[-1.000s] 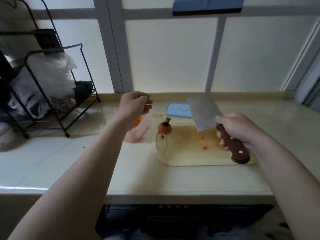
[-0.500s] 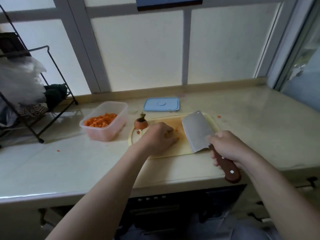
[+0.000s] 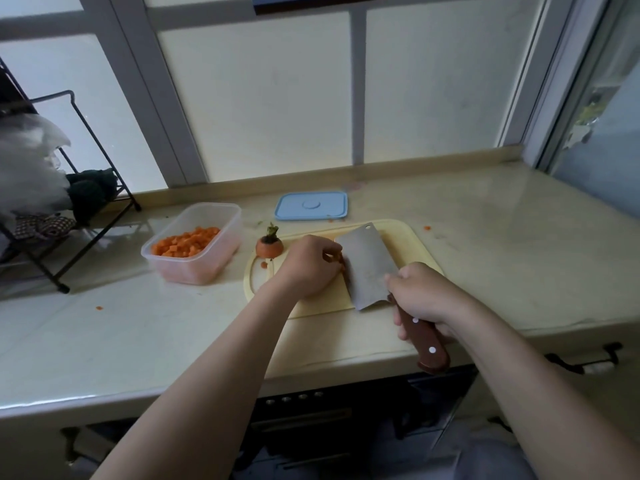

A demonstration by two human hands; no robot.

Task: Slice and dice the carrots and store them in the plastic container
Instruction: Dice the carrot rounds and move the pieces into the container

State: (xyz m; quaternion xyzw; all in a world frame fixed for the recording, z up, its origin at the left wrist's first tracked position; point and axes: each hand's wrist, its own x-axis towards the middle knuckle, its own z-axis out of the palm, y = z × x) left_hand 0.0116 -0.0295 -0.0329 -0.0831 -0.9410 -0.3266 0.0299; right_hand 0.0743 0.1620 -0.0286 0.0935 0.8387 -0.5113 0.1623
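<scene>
- Left hand (image 3: 311, 265) rests on the pale yellow plastic cutting board (image 3: 408, 242), fingers curled beside the blade. A few small orange carrot pieces (image 3: 341, 263) show at the fingertips. Whether the fingers pinch these pieces or only herd them cannot be told.
- Right hand (image 3: 424, 299) grips the brown wooden handle of the steel cleaver (image 3: 367, 265). The blade sits tilted low over the board, close against the left fingertips.
- Step in hand, by judgement: gathering the last diced pieces against the blade for transfer. Cutting appears complete.
- Next move calls for carrying the pieces left, past the board edge, to the container, without spilling and with fingers kept off the cutting edge.
- Clear rectangular plastic container (image 3: 207, 271) stands open on the desk (image 3: 485, 244), just left of the board. It holds diced carrot (image 3: 187, 242); room remains.
- Light blue plastic lid (image 3: 311, 206) lies flat on the desk behind the board, apart from the container.
- Carrot top stub with green stem (image 3: 269, 247) stands at the board's far left corner; probably waste.
- Stray carrot bit (image 3: 99, 308) lies on the desk, left of the board.
</scene>
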